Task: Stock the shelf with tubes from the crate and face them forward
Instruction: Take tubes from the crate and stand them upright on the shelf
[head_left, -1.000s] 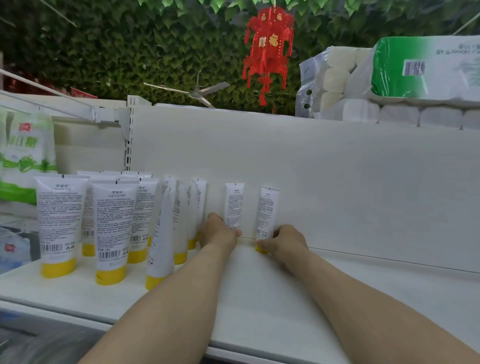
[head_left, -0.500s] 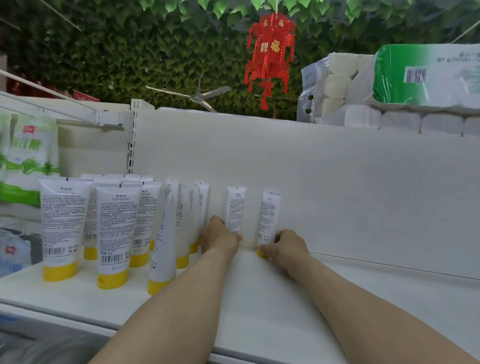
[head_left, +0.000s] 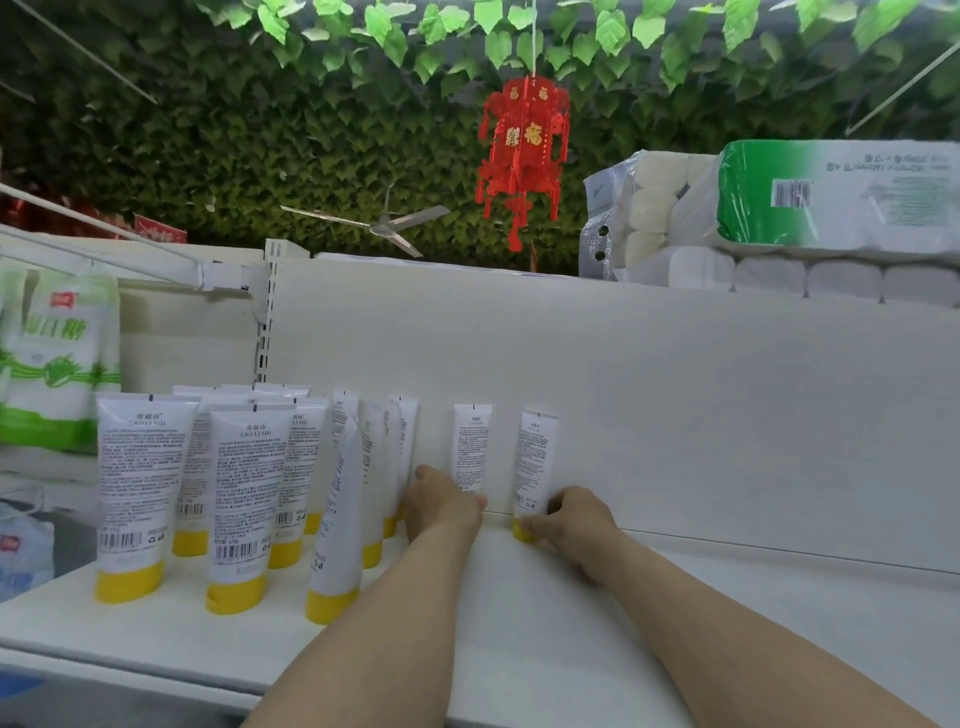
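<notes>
Grips the foot of one tube (head_left: 471, 447) in the left hand (head_left: 444, 506), pinches the yellow cap (head_left: 521, 531) of the next tube (head_left: 535, 457) with the right hand (head_left: 569, 519) — both upright against the shelf back (head_left: 675, 389), likely to square them

At least ten tubes (head_left: 241, 493) are counted, the hindmost overlapping beyond an exact figure. One left hand (head_left: 441, 506), one right hand (head_left: 571, 519), one red lantern (head_left: 524, 150) and one ceiling fan (head_left: 384, 228) are seen.

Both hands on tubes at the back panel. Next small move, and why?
Probably the right hand straightens the right tube by its yellow cap: it tilts slightly, while the left tube, held by the left hand, stands straight.
</notes>
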